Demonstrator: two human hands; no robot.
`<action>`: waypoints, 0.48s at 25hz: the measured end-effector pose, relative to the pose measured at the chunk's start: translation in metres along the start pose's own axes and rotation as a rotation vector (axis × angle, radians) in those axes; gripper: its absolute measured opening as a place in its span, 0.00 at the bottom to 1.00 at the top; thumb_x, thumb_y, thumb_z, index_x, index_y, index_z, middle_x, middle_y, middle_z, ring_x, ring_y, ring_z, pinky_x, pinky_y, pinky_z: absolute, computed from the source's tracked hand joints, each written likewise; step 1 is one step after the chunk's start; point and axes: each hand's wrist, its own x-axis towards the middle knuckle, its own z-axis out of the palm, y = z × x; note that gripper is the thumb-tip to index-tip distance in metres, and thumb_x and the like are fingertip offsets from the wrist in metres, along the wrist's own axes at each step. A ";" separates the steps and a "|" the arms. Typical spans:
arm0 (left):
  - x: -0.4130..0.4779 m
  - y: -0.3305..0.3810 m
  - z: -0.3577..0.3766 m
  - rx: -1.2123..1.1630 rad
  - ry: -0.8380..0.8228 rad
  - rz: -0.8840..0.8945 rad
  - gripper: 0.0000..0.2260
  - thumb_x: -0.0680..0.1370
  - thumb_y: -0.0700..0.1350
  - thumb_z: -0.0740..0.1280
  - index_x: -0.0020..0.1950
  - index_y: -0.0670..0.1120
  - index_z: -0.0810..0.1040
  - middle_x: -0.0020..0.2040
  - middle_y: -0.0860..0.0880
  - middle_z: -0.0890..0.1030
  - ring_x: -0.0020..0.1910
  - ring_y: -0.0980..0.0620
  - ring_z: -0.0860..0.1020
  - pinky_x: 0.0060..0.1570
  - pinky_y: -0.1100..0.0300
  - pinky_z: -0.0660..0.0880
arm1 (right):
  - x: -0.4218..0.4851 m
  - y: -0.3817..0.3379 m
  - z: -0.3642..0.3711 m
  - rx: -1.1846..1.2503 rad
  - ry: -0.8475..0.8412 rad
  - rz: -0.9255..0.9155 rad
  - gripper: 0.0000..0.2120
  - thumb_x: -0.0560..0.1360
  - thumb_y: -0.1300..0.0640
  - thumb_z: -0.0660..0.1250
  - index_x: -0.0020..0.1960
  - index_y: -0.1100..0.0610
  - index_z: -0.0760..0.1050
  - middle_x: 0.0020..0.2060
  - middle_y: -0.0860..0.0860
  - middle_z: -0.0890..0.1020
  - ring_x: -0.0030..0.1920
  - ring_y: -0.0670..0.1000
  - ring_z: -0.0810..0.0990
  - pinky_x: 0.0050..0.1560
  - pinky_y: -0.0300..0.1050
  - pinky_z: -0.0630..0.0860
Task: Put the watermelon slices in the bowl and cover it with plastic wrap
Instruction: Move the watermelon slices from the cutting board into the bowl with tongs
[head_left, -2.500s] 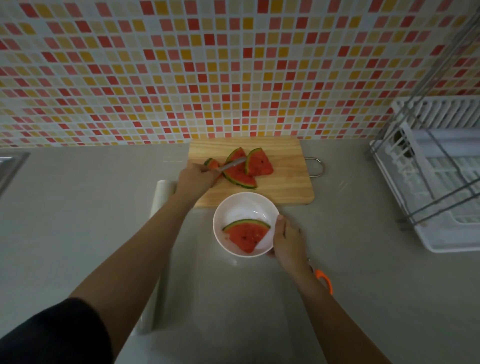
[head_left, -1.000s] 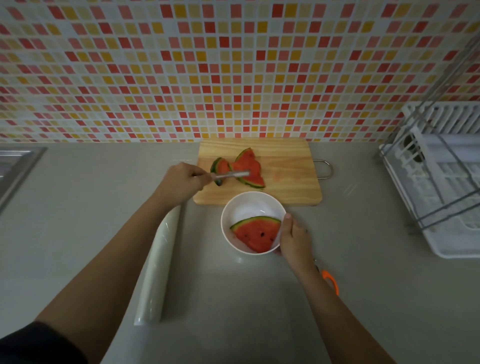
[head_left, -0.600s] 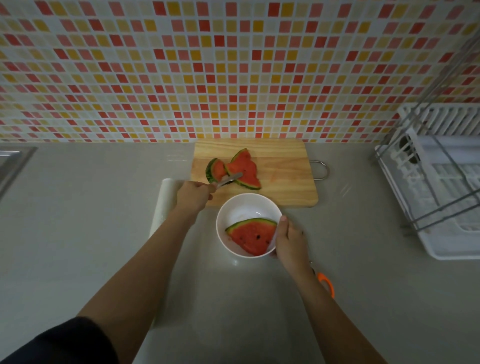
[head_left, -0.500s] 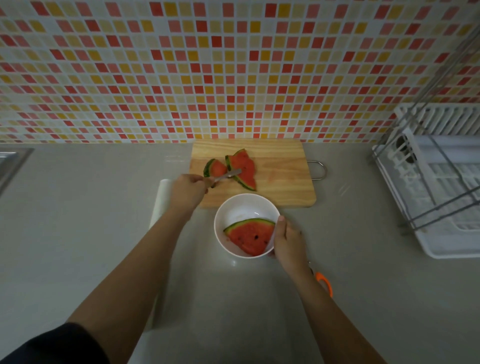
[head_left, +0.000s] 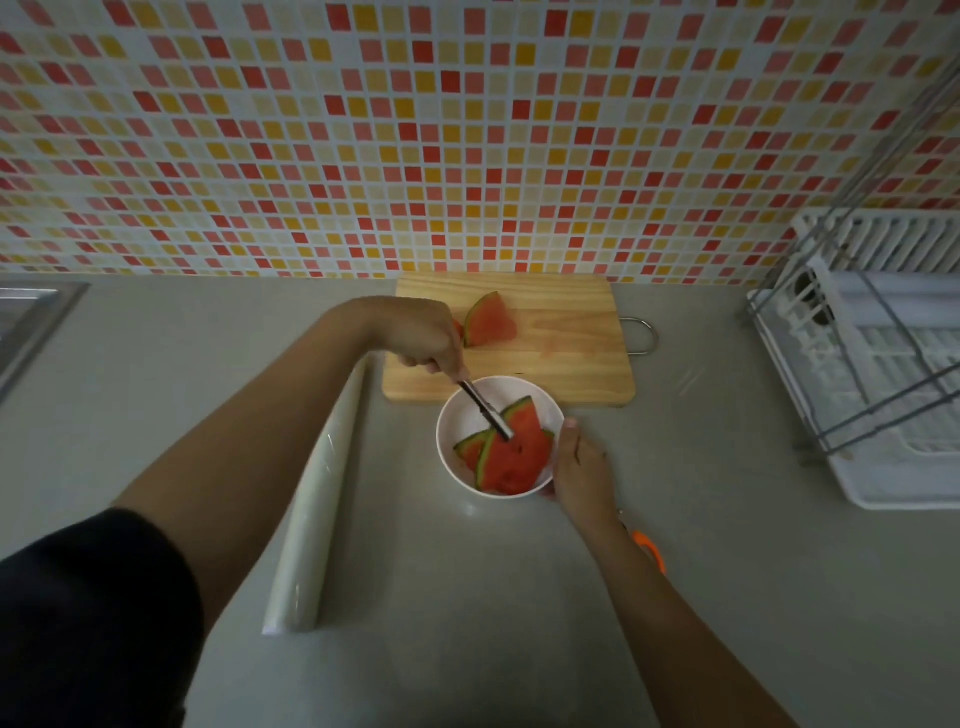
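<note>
A white bowl (head_left: 467, 410) sits on the counter in front of a wooden cutting board (head_left: 566, 364). Two watermelon slices (head_left: 514, 457) lie in the bowl. My left hand (head_left: 423, 335) grips metal tongs (head_left: 485, 410) whose tips rest on the upper slice in the bowl. My right hand (head_left: 579, 467) holds the bowl's right rim. One more watermelon slice (head_left: 491, 325) lies on the board; a sliver of another shows behind my left hand. A roll of plastic wrap (head_left: 317, 499) lies to the left of the bowl.
A white dish rack (head_left: 883, 364) with a wire frame stands at the right. An orange-handled tool (head_left: 649, 551) lies partly under my right forearm. A steel sink edge (head_left: 31, 322) shows at far left. The tiled wall runs behind the board.
My left hand carried a slice with the tongs from the board into the bowl, which now holds two slices. My right hand stayed on the bowl.
</note>
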 end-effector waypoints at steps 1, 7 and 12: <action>0.006 0.007 0.002 0.030 -0.012 0.008 0.11 0.71 0.49 0.72 0.42 0.40 0.83 0.31 0.50 0.76 0.31 0.52 0.69 0.30 0.62 0.66 | -0.001 -0.001 0.000 -0.006 0.006 -0.006 0.25 0.81 0.48 0.48 0.36 0.58 0.75 0.32 0.52 0.78 0.35 0.52 0.76 0.36 0.40 0.67; 0.010 0.008 0.004 0.160 0.168 0.059 0.13 0.72 0.55 0.70 0.42 0.44 0.83 0.34 0.51 0.80 0.37 0.53 0.77 0.37 0.60 0.71 | -0.002 -0.001 -0.001 0.023 0.001 0.005 0.25 0.81 0.46 0.48 0.33 0.53 0.73 0.28 0.47 0.76 0.29 0.44 0.76 0.19 0.30 0.66; 0.003 -0.016 0.039 0.083 0.271 0.130 0.10 0.76 0.51 0.68 0.51 0.49 0.84 0.42 0.56 0.80 0.43 0.59 0.75 0.43 0.67 0.68 | 0.000 -0.001 -0.003 -0.021 0.009 0.010 0.25 0.81 0.45 0.46 0.32 0.51 0.72 0.28 0.43 0.74 0.29 0.38 0.73 0.24 0.32 0.67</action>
